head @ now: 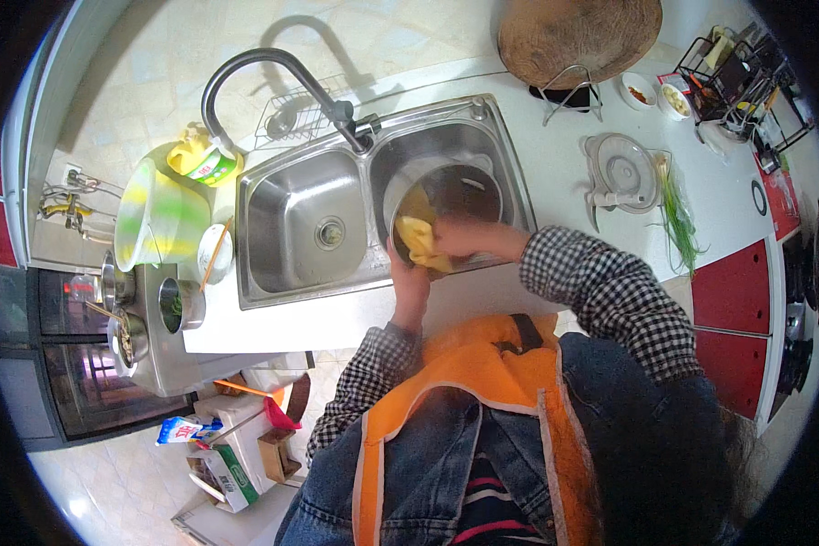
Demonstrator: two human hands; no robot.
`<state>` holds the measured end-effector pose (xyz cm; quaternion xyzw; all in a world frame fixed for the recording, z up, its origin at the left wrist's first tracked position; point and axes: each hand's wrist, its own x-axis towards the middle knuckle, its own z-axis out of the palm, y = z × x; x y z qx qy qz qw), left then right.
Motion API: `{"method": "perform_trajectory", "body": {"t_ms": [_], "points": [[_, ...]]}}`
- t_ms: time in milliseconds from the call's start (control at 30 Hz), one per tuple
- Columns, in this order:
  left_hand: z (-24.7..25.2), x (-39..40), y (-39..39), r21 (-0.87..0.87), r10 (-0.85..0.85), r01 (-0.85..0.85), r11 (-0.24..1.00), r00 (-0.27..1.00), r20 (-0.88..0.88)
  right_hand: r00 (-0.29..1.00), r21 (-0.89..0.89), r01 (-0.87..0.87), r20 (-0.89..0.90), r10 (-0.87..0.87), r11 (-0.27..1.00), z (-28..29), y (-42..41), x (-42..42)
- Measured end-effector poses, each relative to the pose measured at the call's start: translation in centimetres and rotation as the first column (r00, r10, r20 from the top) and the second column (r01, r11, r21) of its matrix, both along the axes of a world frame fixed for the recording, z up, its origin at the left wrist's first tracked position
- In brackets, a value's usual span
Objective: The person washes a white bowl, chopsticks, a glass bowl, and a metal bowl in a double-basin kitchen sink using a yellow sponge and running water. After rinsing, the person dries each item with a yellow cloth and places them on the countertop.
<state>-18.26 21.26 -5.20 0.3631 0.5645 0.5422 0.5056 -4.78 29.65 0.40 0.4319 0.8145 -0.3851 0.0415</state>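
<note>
A round metal pot (465, 192) with a dark inside sits tilted in the right basin (409, 147) of a stainless steel double sink. At its near left rim, my left hand (409, 281) grips the pot. My right hand (465, 237), slightly blurred, holds a crumpled yellow cloth (420, 240) against the pot's near inner side. Part of the pot's near edge is hidden behind the hands and cloth. To the left, the other basin (293, 225) shows its drain strainer (329, 233).
A black gooseneck faucet (266, 58) arches over the sink. Left are a yellow-green bucket (157, 215) and a steel container (184, 305) with greens. On the right counter lie a clear lid (621, 170) and green onions (679, 218); a wooden cutting board (580, 41) stands behind.
</note>
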Motion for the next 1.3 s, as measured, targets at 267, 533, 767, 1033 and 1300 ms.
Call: {"method": "perform_trajectory", "body": {"t_ms": [267, 533, 767, 1033, 1300], "points": [[0.8, 0.4, -0.1, -0.16, -0.11, 0.143, 0.977, 0.974, 0.196, 0.861, 0.378, -0.399, 0.467, 0.2, 0.836, 4.2, 3.5, 2.9], [3.6, 1.6, -0.3, -0.235, 0.0, 0.067, 0.97, 0.961, 0.276, 0.942, 0.751, -0.286, 0.335, 0.03, 0.595, -6.1, -0.2, 1.9], [3.1, 1.1, -0.4, -0.226, -0.117, 0.202, 0.953, 0.933, 0.34, 0.907, -0.177, 0.06, -0.401, -0.128, 0.982, -4.4, -0.4, 0.7], [4.0, -1.9, 1.5, -0.284, -0.172, 0.337, 0.898, 0.861, 0.479, 0.472, -0.578, 0.121, -0.682, -0.559, 0.807, 1.5, 0.0, 4.0], [3.5, -3.3, 3.3, -0.282, -0.468, 0.552, 0.785, 0.826, 0.314, 0.758, 0.92, -0.222, -0.044, 0.65, 0.322, 7.4, 1.8, 0.7]]}}
